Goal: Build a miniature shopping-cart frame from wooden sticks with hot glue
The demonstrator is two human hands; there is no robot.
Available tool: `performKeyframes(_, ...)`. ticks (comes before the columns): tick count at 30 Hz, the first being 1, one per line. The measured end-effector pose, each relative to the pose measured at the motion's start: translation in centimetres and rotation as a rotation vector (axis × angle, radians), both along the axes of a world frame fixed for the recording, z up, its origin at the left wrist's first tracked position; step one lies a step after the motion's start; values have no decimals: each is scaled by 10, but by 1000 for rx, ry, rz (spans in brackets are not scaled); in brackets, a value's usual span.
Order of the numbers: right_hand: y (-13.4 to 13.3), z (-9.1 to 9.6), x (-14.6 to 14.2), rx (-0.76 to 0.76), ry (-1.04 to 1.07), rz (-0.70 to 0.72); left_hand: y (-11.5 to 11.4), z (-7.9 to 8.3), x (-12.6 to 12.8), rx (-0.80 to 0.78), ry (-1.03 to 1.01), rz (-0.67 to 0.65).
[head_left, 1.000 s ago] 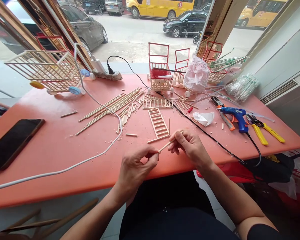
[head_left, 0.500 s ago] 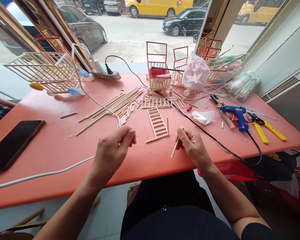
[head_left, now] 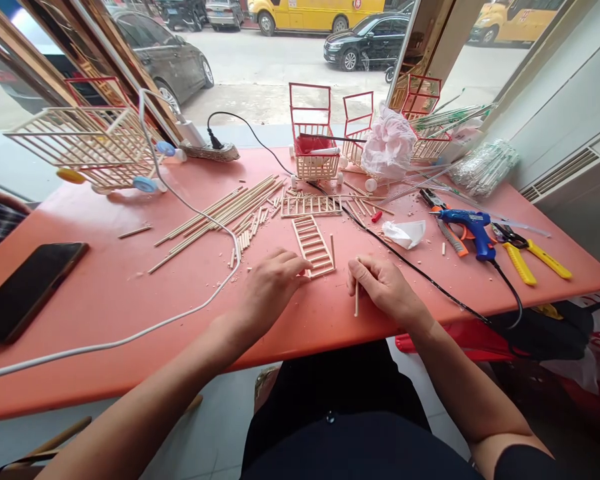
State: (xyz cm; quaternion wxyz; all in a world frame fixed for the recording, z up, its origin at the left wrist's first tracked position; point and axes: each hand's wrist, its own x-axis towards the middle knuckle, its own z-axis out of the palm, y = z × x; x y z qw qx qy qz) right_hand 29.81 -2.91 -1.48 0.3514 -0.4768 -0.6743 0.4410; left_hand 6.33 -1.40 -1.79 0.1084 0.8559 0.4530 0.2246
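Note:
My left hand [head_left: 273, 290] reaches to the near left corner of a small ladder-like wooden frame [head_left: 314, 245], thumb and fingertips closed about the end of its bottom stick. The frame lies flat, with several rungs; one loose-ended stick [head_left: 333, 250] projects from its near right corner. In my right hand [head_left: 380, 283], a short wooden stick [head_left: 357, 303] is pinched between thumb and fingers, its lower end pointing toward me. Behind the ladder frame lies a second slatted wooden frame [head_left: 311, 207], set crosswise.
Long sticks [head_left: 220, 210] and short pieces [head_left: 250, 233] lie left of the frames. Small stick-built carts [head_left: 316, 157] stand behind. At right are a blue glue gun [head_left: 467, 227] and yellow-handled pliers [head_left: 535, 260]. A phone [head_left: 30, 287] and white cable [head_left: 180, 320] occupy the left.
My left hand has moved right and taken the near left end of the ladder frame. The stick in my right hand has swung from slanted to nearly straight toward me.

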Motion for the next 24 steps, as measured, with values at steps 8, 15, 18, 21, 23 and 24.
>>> performKeyframes(8,8,1,8,29,-110,2,6,0,7,-49,79,12)
performKeyframes(15,9,0,9,-16,-109,-2,9,-1,11,-86,102,37)
performKeyframes(18,10,0,9,-35,-108,1,8,2,12,-91,108,44)
performKeyframes(21,10,0,9,-38,-109,-2,6,4,14,-44,143,11)
performKeyframes(23,9,1,9,-48,-105,-1,6,5,15,0,181,-11)
performKeyframes(24,9,2,8,-53,-103,-1,6,5,16,13,195,-20)
